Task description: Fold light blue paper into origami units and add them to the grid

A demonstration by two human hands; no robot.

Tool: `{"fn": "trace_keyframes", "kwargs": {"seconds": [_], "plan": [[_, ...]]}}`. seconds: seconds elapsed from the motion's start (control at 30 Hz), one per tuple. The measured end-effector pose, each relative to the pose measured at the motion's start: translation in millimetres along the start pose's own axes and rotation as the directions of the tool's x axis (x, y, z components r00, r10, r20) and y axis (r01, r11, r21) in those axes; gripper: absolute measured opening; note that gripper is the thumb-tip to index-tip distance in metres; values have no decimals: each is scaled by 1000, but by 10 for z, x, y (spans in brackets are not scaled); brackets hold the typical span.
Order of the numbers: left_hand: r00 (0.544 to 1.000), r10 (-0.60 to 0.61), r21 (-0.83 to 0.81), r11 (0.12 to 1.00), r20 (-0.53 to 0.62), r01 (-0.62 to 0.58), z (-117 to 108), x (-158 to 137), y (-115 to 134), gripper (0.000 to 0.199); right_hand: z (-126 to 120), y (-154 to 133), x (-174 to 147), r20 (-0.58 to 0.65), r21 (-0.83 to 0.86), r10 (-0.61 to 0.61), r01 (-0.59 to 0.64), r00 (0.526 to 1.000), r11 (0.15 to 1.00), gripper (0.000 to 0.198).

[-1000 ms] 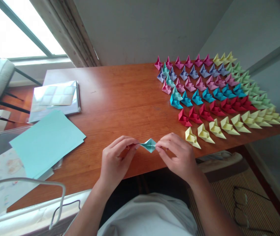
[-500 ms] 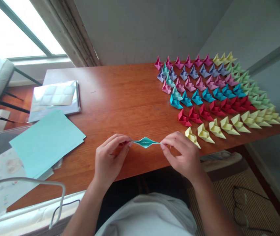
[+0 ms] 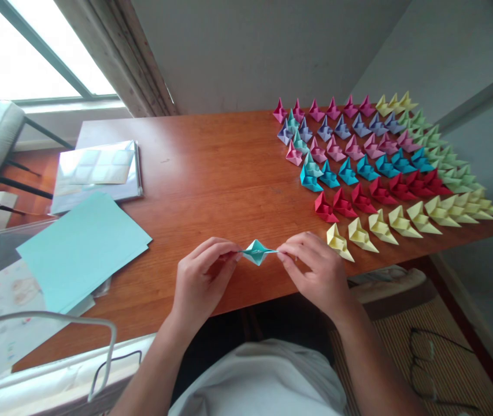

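Between my hands, above the front part of the wooden table (image 3: pixel 211 167), is a small turquoise folded paper boat (image 3: pixel 257 253), its middle spread into a diamond. My left hand (image 3: pixel 205 280) pinches its left tip between thumb and fingers. The right tip is pinched the same way by my right hand (image 3: pixel 315 271). Close to the right hand stands a pale yellow paper boat (image 3: pixel 338 241), the nearest of a yellow row. The very ends of the turquoise boat are hidden by my fingertips.
Rows of coloured paper boats, such as a red boat (image 3: pixel 324 207) and a blue boat (image 3: pixel 328 174), cover the table's right side. Turquoise sheets (image 3: pixel 84 248) and a plastic-covered stack (image 3: pixel 96 173) lie left. A grey metal bar (image 3: pixel 42 315) crosses the lower left. Eyeglasses (image 3: pixel 423 370) rest at lower right.
My hands have drawn slightly closer together, the left one moving right. The turquoise boat's middle has opened wider and looks taller between them.
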State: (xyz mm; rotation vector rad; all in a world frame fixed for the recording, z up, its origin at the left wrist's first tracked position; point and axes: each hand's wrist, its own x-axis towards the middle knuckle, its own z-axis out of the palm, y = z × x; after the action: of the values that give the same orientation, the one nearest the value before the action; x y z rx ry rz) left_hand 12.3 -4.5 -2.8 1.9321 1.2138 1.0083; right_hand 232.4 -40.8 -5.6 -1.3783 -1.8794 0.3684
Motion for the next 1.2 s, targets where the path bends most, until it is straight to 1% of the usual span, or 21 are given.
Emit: {"fn": "trace_keyframes", "kwargs": {"seconds": [0.37,0.63,0.83,1.1,1.2], "plan": [[998,67,10,998,9,-67,38,-38,15,12,23,-24,-4,10,13,-20,20,1000,1000,13],[998,63,30,998,23,-63,53,-27,15,12,35,-22,-14,28,10,-24,24,999,1000,13],[996,68,81,994,52,-72,91,-47,-23,10,72,-7,-25,63,2,8,-8,998,1000,13],[994,73,133,988,78,-83,131,-51,-80,10,76,15,-27,113,-23,20,-17,993,1000,13],[995,55,147,987,85,-67,139,-54,-90,9,75,22,-32,126,-20,31,-29,992,999,12]]}}
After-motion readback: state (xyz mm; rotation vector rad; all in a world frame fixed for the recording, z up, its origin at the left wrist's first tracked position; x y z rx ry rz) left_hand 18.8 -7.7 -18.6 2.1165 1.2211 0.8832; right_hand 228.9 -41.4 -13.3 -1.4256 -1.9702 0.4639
